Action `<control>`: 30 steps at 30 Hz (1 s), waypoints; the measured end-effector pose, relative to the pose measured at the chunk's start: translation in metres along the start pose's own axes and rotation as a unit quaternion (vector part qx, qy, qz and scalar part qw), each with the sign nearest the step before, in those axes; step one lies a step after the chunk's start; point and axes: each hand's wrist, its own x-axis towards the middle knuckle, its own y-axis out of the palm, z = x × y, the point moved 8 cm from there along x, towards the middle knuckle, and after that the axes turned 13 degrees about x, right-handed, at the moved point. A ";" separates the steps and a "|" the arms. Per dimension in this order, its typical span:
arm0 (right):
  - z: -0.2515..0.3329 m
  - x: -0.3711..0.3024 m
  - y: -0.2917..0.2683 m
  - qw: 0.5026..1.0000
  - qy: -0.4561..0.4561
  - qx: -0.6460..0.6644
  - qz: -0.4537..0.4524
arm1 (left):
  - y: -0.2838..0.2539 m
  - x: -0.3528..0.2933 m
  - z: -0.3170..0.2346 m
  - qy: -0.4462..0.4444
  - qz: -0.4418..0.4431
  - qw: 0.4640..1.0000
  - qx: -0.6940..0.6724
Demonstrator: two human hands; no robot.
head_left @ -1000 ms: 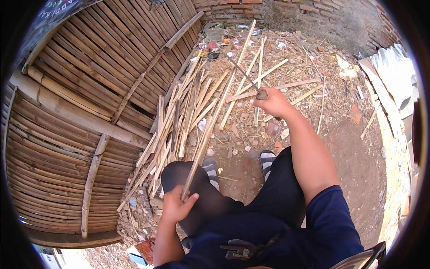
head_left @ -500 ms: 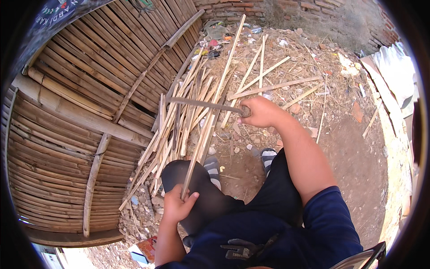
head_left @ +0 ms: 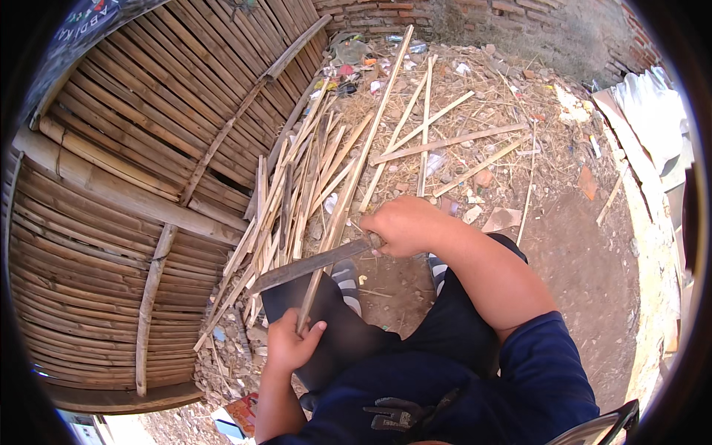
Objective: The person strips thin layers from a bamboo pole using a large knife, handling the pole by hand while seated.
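My left hand (head_left: 291, 341) is closed around the lower end of a long, pale wooden strip (head_left: 312, 295), beside my left knee. The strip slants away from me toward the heap ahead; whether it runs unbroken to the far end is hard to tell. In my right hand (head_left: 404, 226) is the handle of a machete (head_left: 311, 266). Its dark, flat blade points left and lies across the strip, above my left thigh. Whether the edge touches the wood cannot be made out. My right fingers are wrapped round the handle and partly hidden.
A pile of similar strips (head_left: 285, 196) lies left of my feet, against a bamboo slat wall (head_left: 89, 274). More loose strips (head_left: 452, 141) cross on the littered ground ahead. A brick wall (head_left: 512, 26) stands at the back, and white sheeting (head_left: 653, 111) hangs at the right.
My right hand has drawn the machete nearer to me and down along the strip, and the blade's flat now shows. My left hand keeps its hold in nearly the same place.
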 end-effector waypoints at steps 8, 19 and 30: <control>-0.125 -0.030 -0.078 0.935 0.198 0.113 -0.271 | -0.004 0.002 -0.003 0.005 -0.011 1.000 -0.018; -0.008 -0.003 0.001 0.999 0.021 0.035 0.018 | 0.000 0.001 0.008 -0.015 0.000 0.999 -0.046; -0.109 -0.038 -0.085 0.925 0.208 0.164 -0.273 | -0.002 0.001 0.003 0.013 -0.006 1.000 -0.028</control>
